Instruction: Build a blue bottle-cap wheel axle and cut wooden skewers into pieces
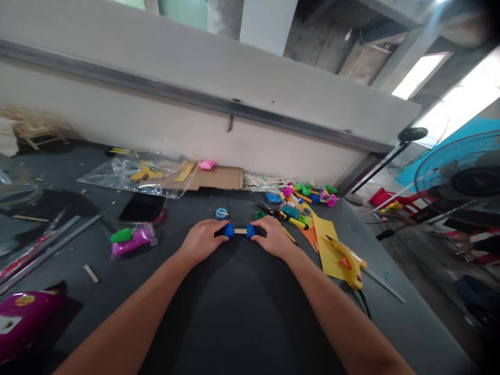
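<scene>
A short wooden stick with a blue clay lump on each end (240, 230) lies across the gap between my hands, like a tiny dumbbell. My left hand (203, 240) pinches the left blue lump, and my right hand (273, 237) pinches the right one. Just beyond them sits a small blue clay ring with a stick in it (221, 212). Black-handled scissors (267, 210) lie nearer my right hand, and a yellow hot glue gun (347, 268) rests on yellow card (328, 247) to its right.
Heaped clay pieces and markers (300, 195) lie along the wall of the dark work table (219, 291). A plastic bag (133, 174), cardboard (214, 178) and a bag of pink clay (130, 242) lie on it. Metal rods (47, 245) lie left; a standing fan (461, 177) stands right.
</scene>
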Demonstrator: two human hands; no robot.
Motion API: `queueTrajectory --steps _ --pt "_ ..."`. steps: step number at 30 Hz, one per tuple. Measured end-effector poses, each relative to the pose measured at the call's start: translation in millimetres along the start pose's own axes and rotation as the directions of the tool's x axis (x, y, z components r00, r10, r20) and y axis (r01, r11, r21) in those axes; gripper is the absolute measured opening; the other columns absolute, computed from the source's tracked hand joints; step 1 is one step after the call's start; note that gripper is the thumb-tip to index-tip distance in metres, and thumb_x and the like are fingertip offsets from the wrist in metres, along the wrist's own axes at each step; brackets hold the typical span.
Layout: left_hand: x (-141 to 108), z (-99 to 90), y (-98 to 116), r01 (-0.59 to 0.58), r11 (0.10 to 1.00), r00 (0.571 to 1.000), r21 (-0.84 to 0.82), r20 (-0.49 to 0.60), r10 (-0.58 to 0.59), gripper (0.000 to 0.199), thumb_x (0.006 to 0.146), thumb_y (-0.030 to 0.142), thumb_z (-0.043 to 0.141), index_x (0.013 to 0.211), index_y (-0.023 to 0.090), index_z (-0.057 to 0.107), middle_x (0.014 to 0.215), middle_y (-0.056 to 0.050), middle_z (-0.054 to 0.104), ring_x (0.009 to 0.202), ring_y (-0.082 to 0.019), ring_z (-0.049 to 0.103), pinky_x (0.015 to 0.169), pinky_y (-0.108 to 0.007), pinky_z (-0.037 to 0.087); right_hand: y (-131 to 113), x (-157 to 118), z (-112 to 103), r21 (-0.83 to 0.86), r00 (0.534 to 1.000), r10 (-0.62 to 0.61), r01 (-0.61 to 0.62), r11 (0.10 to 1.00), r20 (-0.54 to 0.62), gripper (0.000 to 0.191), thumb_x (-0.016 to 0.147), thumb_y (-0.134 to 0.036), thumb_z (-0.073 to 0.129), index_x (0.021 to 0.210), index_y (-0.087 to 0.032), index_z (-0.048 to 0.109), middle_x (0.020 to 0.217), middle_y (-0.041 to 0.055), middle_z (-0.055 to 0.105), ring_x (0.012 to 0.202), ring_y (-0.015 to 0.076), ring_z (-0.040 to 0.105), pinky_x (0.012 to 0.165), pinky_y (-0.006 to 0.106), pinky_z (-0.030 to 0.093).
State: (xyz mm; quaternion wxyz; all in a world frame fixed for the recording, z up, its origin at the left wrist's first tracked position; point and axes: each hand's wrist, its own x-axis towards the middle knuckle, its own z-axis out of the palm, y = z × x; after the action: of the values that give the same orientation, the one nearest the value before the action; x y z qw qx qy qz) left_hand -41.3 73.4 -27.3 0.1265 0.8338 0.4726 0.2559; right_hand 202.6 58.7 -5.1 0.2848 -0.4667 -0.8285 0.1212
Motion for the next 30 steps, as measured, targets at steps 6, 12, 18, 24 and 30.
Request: queueTrajectory --steps 6,12,18,24,30 --pt "0.7 -0.9 1.1 0.004 1.0 1.0 0.008 0.008 -0.004 0.035 0.078 0.033 0.06 0.112 0.027 0.061 0.113 -0.003 0.066 0.105 -0.023 0.059 0.092 -0.037 0.044 1.7 -0.1 1.1 -0.001 1.0 -0.004 0.004 1.0 -0.007 0.031 0.07 -0.016 0.071 0.099 -0.018 0.062 0.093 0.0073 0.063 0.091 0.0215 0.055 0.084 0.038 0.044" --pt "0.1 0.2 -0.6 -0.014 1.0 1.0 -0.007 0.002 0.014 0.034 0.078 0.033 0.06 0.112 0.028 0.061 0.113 -0.002 0.066 0.105 -0.023 0.059 0.092 -0.038 0.043 2.2 -0.4 1.1 0.021 1.0 0.005 -0.005 1.0 -0.004 0.031 0.07 -0.017 0.071 0.1 -0.019 0.062 0.093 0.0069 0.062 0.091 0.0214 0.055 0.084 0.038 0.044" --pt "0.4 -1.1 0.4 -0.027 0.999 1.0 -0.039 0.008 0.028 0.034 0.079 0.033 0.059 0.113 0.03 0.059 0.113 -0.003 0.066 0.104 -0.022 0.059 0.092 -0.039 0.044 3.3 -0.3 -0.2 0.045 1.0 0.02 -0.021 0.999 0.016 0.031 0.071 -0.019 0.069 0.101 -0.021 0.06 0.095 0.0057 0.061 0.092 0.021 0.055 0.084 0.038 0.044" --pt "-1.2 -2.6 3.3 -0.033 0.999 0.999 -0.042 -0.002 0.032 0.043 0.078 0.033 0.059 0.12 0.025 0.055 0.116 -0.007 0.063 0.107 -0.023 0.057 0.095 -0.04 0.042 2.2 -0.5 -0.4 0.044 0.999 0.008 -0.009 0.999 0.042 0.036 0.071 -0.019 0.067 0.106 -0.021 0.057 0.101 0.0067 0.06 0.098 0.0218 0.053 0.087 0.038 0.043" --pt "-1.7 -4.6 6.3 -0.074 0.995 0.997 -0.062 -0.033 0.072 0.045 0.076 0.031 0.061 0.12 0.023 0.055 0.116 -0.007 0.062 0.109 -0.025 0.053 0.096 -0.042 0.041 2.7 -1.8 -0.1 0.048 0.997 0.019 -0.022 0.999 0.07 0.054 0.07 -0.02 0.068 0.121 -0.024 0.049 0.108 0.0072 0.058 0.103 0.0224 0.052 0.091 0.04 0.04"
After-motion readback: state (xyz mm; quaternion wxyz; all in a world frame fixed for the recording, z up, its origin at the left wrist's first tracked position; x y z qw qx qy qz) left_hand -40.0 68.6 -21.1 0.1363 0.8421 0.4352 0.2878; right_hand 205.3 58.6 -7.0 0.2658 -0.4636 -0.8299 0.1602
